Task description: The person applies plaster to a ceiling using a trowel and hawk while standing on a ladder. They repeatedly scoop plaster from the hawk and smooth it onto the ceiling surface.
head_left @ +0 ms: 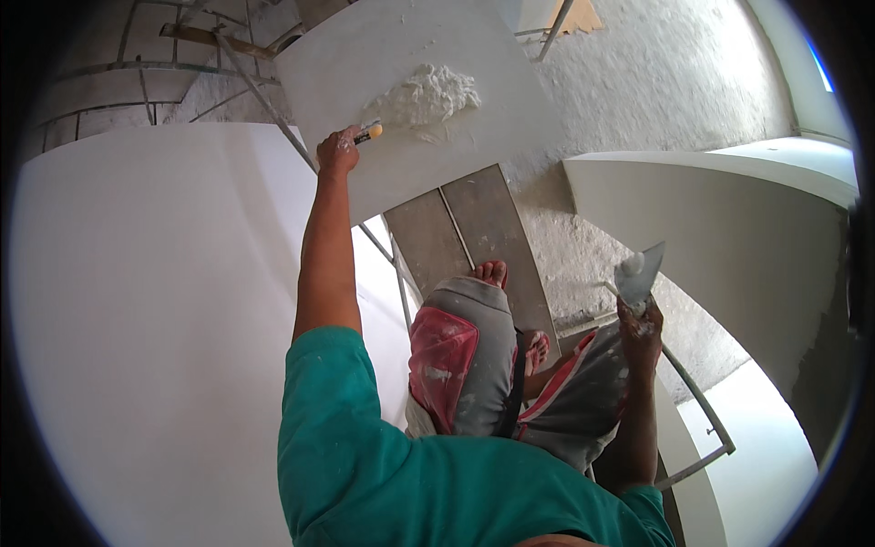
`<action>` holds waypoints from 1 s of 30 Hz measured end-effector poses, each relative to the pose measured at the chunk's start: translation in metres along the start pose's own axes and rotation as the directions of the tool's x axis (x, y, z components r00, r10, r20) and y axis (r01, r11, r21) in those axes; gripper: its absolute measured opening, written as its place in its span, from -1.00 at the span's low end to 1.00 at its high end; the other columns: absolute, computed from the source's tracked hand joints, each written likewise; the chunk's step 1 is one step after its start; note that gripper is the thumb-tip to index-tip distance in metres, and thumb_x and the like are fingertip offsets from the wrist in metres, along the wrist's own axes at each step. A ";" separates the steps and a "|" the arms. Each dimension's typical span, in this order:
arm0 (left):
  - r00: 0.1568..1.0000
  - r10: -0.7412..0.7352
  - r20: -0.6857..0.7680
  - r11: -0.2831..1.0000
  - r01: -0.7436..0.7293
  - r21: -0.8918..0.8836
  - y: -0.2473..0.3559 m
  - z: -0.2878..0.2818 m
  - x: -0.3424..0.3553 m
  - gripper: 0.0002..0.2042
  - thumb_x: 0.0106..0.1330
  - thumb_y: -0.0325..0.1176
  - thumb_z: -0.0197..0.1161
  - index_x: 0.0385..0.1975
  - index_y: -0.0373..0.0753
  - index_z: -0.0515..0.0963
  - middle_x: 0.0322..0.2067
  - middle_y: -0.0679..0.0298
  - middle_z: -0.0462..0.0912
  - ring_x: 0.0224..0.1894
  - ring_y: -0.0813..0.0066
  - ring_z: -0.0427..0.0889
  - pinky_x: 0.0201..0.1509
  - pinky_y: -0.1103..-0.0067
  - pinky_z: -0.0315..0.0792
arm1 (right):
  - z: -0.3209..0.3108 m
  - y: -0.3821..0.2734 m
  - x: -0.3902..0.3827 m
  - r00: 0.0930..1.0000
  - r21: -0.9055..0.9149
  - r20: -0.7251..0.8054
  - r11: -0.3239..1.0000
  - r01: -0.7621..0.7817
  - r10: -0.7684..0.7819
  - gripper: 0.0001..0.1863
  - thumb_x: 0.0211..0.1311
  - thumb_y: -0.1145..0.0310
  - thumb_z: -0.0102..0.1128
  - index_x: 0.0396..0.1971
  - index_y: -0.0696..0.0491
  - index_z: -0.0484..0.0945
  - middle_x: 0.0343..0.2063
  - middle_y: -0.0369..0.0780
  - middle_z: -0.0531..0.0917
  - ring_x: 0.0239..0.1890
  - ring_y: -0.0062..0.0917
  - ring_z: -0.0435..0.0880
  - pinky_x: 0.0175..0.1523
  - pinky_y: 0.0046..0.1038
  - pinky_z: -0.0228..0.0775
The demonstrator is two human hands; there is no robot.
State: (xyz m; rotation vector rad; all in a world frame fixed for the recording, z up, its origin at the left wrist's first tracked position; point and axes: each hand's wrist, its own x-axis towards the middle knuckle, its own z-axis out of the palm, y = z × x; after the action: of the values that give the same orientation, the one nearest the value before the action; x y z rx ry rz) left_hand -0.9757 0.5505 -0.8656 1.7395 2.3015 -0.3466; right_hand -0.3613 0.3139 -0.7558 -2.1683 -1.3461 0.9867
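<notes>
Stretched out ahead, my left hand (338, 150) is closed round a tool with a black-and-yellow handle (369, 133); its working end cannot be made out. That tool is beside a heap of wet white plaster (428, 97) on a large pale board (319, 68). At the right, my right hand (641, 330) grips a putty knife (648, 270), its wide grey blade pointing up and away from me. A dab of white plaster sits on the blade. White smears mark both hands.
Under my sandalled feet are brown planks (474, 219). Metal scaffold bars (706, 410) stand at the right, others at the upper left. A smooth white wall (164, 319) fills the left; a curved, partly grey-coated surface (747, 228) lies right. Far below is rough, plaster-spattered floor (656, 82).
</notes>
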 end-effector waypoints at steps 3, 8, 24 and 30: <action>0.999 0.036 0.000 0.996 -0.036 -0.087 0.005 0.029 0.024 -0.56 0.22 -0.43 0.03 0.08 0.19 0.52 -0.07 0.18 0.64 -0.02 0.17 0.62 0.08 0.33 0.47 | 0.001 0.004 0.011 0.998 -0.140 -0.031 0.989 0.050 -0.054 -0.51 0.02 0.33 0.45 -0.10 0.21 0.44 -0.19 0.00 0.57 -0.11 -0.19 0.57 -0.01 -0.23 0.38; 0.987 0.142 0.079 0.982 -0.131 -0.136 0.029 0.055 0.032 -0.55 0.18 -0.43 0.02 0.06 0.18 0.54 0.05 0.25 0.57 0.09 0.21 0.54 0.14 0.36 0.44 | 0.004 0.002 0.019 0.974 -0.257 -0.038 0.944 0.207 -0.224 -0.78 0.15 0.37 0.30 -0.27 0.16 0.54 -0.54 -0.27 0.53 -0.53 -0.55 0.48 -0.42 -0.49 0.32; 0.872 -0.115 -0.476 0.928 -0.078 -0.365 0.038 0.123 -0.005 -0.56 0.11 -0.52 0.04 0.04 -0.09 0.53 -0.04 0.14 0.63 -0.09 -0.03 0.60 0.04 0.18 0.44 | 0.006 0.041 0.017 0.886 -0.281 -0.150 0.878 0.388 -0.439 -0.62 0.14 0.34 0.33 -0.09 0.16 0.47 -0.17 -0.11 0.46 -0.21 -0.41 0.53 -0.19 -0.38 0.43; 0.979 0.084 -0.187 0.956 -0.132 -0.262 0.113 0.151 -0.100 -0.55 0.12 -0.52 0.08 0.06 -0.06 0.52 0.05 0.10 0.56 0.06 -0.06 0.51 0.17 0.16 0.34 | 0.007 0.022 0.006 0.923 -0.401 -0.115 0.867 0.296 -0.368 -0.48 0.05 0.30 0.39 0.00 0.14 0.44 0.04 0.09 0.41 0.12 -0.03 0.37 0.17 -0.08 0.27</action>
State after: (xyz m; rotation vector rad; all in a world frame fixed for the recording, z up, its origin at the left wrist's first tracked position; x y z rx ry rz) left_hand -0.8336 0.4406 -0.9812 1.8042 2.2262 0.1446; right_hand -0.3511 0.3091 -0.7774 -2.1109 -1.8552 0.4003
